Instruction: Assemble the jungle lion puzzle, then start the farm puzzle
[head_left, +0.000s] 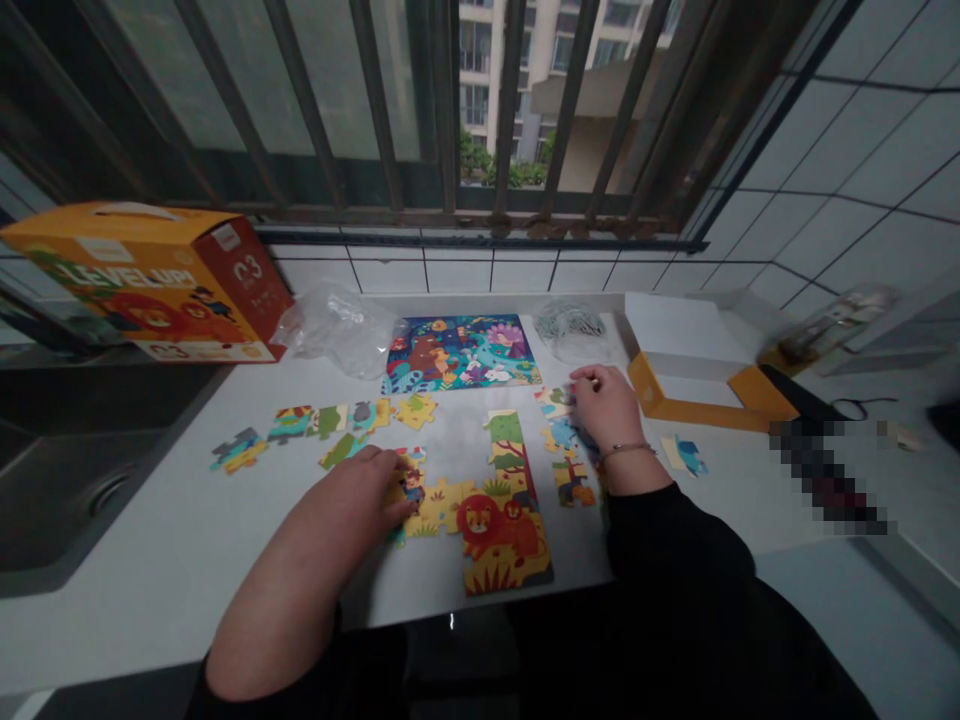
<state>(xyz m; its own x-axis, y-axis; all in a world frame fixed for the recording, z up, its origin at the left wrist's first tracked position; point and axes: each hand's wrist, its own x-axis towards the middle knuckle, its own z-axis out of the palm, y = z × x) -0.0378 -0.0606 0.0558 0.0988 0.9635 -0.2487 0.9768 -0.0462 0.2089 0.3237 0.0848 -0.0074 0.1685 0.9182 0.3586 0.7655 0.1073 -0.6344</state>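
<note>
My left hand (pixel 375 485) lies at the left end of a partly joined jigsaw, thumb and fingers apart on either side of a puzzle piece with a small figure (pixel 412 486). The joined part includes red lions on yellow (pixel 501 535) and a strip with a tree (pixel 507 440). My right hand (pixel 609 405) is curled, its fingertips close together beside a pale green puzzle piece (pixel 553 403); whatever they pinch is hidden. Below that lie a blue-and-yellow piece (pixel 561 434) and an orange-brown piece (pixel 574 484), partly near my right wrist.
Several loose pieces (pixel 327 420) lie to the left, and a blue-and-cream piece (pixel 684 455) to the right. Behind stand a dark-blue animal picture (pixel 465 352), clear plastic bags (pixel 341 330), an open yellow box (pixel 712 400) and an orange carton (pixel 142 285). A sink (pixel 45 500) borders the left.
</note>
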